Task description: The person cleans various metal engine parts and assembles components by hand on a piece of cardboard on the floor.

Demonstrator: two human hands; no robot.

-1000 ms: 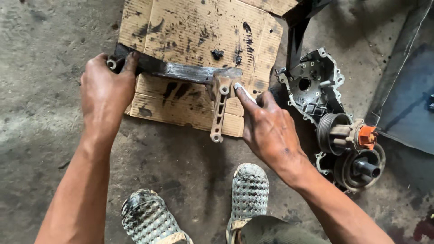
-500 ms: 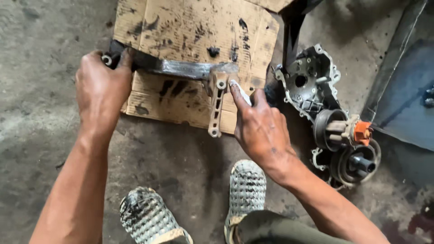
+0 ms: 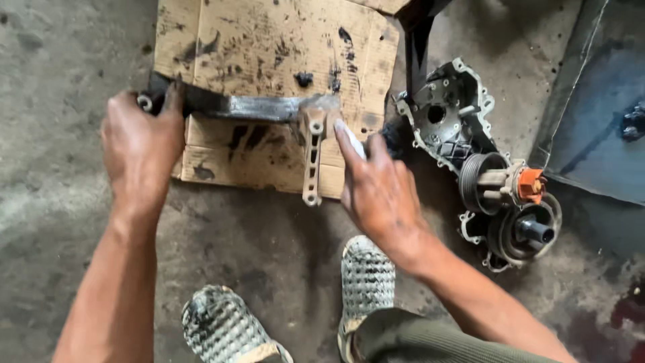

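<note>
Stained cardboard (image 3: 269,47) — both hands grip a greasy metal bracket (image 3: 255,107).

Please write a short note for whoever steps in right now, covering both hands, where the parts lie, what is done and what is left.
Left hand: gripping the left end of the greasy metal bracket, which lies across the stained cardboard on the concrete floor.
Right hand: at the bracket's right end, forefinger stretched along the pale arm that hangs down from it; whether it grips cannot be told.
Nearby: a grey engine cover and a pulley assembly with an orange part lie to the right, untouched.
Done: bracket is laid on the cardboard.
Left: bracket looks dirty; nothing is joined to the engine parts.
</note>
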